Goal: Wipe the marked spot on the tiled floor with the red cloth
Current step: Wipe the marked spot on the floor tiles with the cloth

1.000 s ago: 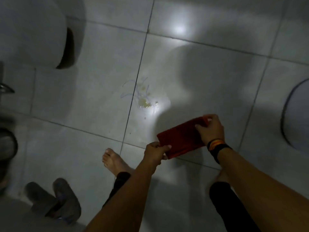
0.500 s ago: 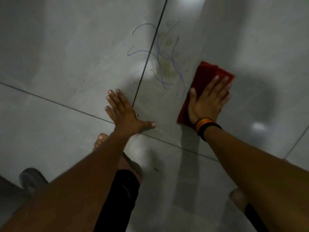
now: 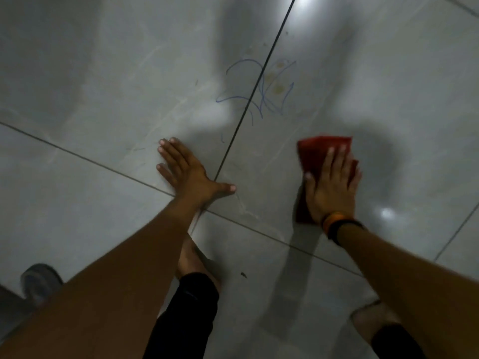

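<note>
Red cloth [image 3: 321, 154] lies flat on the grey tiled floor [image 3: 103, 86], pinned under the right hand [image 3: 330, 187], whose fingers [image 3: 328, 161] are stretched out close together and pressing down rather than gripping. Only the far edge and a strip by the wrist show past the palm. The marked spot [image 3: 261, 92], a tangle of blue pen lines with a few yellowish blotches, sits farther from the person and off to the left of the cloth, straddling a dark grout line [image 3: 246, 112]. A stretch of bare tile separates them (the cloth is not touching the mark). Its long side runs roughly away from the person, along the fingers. The left hand [image 3: 186, 174] is planted flat on the floor with fingers spread, holding nothing, about as near the mark. Judging from this, the cloth needs a push forward and leftward.
</note>
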{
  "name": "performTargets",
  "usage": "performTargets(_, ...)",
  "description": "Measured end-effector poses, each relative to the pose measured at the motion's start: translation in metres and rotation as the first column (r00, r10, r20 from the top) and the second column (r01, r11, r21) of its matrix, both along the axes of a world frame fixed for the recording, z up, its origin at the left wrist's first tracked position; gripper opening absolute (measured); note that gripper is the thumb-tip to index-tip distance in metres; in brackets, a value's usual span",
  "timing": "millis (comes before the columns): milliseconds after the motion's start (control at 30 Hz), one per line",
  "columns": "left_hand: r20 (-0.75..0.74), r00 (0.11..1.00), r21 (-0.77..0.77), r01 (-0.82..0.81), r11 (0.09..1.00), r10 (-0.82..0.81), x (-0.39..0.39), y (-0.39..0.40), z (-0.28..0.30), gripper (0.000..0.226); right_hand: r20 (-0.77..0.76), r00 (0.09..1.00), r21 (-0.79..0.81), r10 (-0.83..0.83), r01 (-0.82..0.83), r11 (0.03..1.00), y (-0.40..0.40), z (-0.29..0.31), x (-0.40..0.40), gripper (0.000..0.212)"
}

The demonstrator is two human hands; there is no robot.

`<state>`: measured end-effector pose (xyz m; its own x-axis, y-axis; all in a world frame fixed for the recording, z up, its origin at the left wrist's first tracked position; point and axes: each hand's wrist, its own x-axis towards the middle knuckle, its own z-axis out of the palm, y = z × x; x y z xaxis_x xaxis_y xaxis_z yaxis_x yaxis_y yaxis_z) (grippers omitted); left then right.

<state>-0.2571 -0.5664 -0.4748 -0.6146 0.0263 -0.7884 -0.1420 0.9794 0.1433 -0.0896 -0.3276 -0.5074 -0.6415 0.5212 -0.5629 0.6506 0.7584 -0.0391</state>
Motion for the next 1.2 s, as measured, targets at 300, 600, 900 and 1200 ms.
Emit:
performTargets(300, 0.082, 0.997, -0.035, 0.018, 0.999, -0.015, -0.011, -0.003, -0.019, 0.197, -0.32, 0.852, -0.022, 0.414, -0.444, 0.896, -0.074, -0.027, -0.142, 0.074)
performTargets(600, 0.125, 0.99, -0.089, -0.052, 0.995, 0.062, -0.016, 0.01, -0.008, 0.193, -0.128, 0.966, -0.058, 0.223, -0.232, 0.971, 0.015, -0.005, -0.068, 0.075)
performTargets(900, -0.016, 1.0, 0.028, -0.022, 0.999, 0.023, -0.003, -0.006, -0.026, 0.19, -0.268, 0.859, 0.015, 0.437, -0.45, 0.893, -0.059, -0.019, -0.227, 0.079)
performTargets(1200, 0.035, 0.999, 0.019, -0.02, 1.0, 0.019, -0.006, -0.006, -0.02, 0.19, -0.164, 0.975, -0.013, 0.152, -0.156, 0.988, 0.015, -0.012, -0.179, 0.076)
